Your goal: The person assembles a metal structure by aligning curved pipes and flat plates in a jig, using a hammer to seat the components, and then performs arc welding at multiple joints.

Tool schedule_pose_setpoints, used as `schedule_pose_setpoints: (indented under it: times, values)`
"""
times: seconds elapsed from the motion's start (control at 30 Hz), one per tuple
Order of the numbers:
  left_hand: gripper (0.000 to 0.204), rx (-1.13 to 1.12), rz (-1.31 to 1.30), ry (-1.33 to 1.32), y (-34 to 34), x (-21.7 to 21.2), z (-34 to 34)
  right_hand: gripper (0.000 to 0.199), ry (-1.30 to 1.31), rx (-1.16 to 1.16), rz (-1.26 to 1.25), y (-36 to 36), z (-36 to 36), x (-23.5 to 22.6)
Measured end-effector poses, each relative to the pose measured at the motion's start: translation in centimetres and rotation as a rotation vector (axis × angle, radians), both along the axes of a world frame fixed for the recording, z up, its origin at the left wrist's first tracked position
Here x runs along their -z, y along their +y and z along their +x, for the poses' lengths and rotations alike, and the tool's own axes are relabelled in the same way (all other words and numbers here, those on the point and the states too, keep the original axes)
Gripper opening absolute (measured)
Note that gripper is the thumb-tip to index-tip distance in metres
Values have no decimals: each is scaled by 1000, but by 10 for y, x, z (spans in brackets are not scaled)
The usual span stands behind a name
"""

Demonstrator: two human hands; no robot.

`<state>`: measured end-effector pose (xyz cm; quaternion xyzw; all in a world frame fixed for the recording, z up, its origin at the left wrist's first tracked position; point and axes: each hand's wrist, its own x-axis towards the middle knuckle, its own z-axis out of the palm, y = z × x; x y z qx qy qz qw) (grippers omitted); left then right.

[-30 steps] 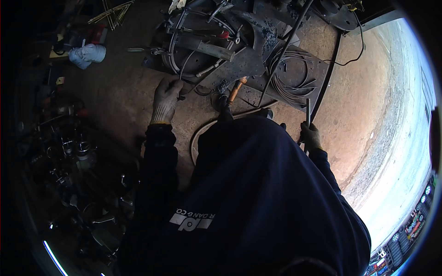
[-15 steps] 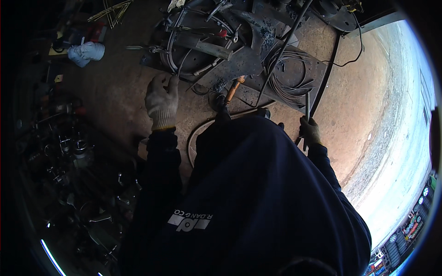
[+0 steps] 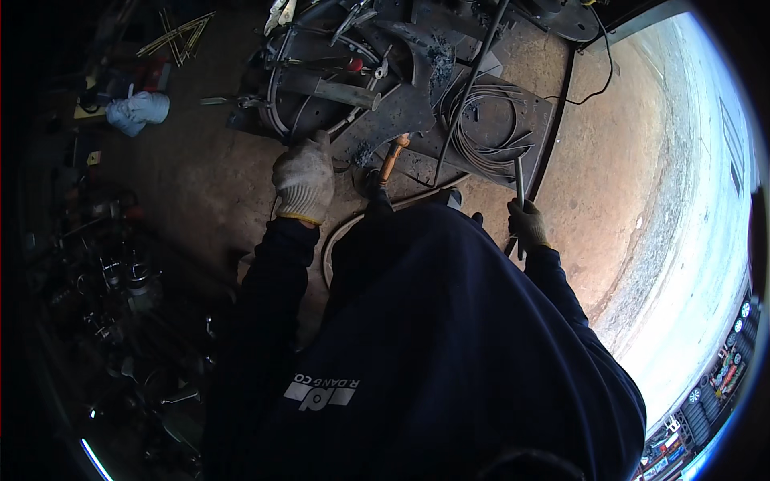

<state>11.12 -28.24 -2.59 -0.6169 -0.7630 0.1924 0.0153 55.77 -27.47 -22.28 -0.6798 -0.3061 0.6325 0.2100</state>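
Observation:
My left hand [image 3: 304,178], in a pale knitted work glove, reaches to the near edge of a cluttered metal workpiece. Its fingers are curled under and mostly hidden, so what they hold cannot be made out. A curved metal rod [image 3: 273,100] and a flat steel bar [image 3: 333,90] lie just beyond it. My right hand [image 3: 527,224], also gloved, is closed around a straight grey metal bar [image 3: 520,181] held pointing away from me. Beyond that bar a coil of thin wire rod [image 3: 484,120] rests on a dark steel plate [image 3: 539,120].
An orange-handled tool [image 3: 393,158] stands near my feet, beside a hose [image 3: 335,234] curving over the floor. Locking pliers [image 3: 237,102] lie at the workpiece's left. A pale blue cloth bundle [image 3: 138,111] and thin yellowish rods [image 3: 178,36] are farther left. Metal parts [image 3: 120,276] crowd the dark left side.
My left hand has moved right and its fingers, earlier visible with the thumb apart, are now tucked out of sight. The view has shifted slightly. My right hand still grips the metal bar.

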Motion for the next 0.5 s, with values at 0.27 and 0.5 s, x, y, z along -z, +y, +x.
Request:
schedule_pose_setpoints:
  times: [0.27,0.5]
  values:
    - [20,72,-112,-669,-45,-43,-27,44,68,-13,41,-4,-23,-49]
    - [21,-489,-234,-1601,40,-66,60,44,553,-113,274,38,-94,-144]
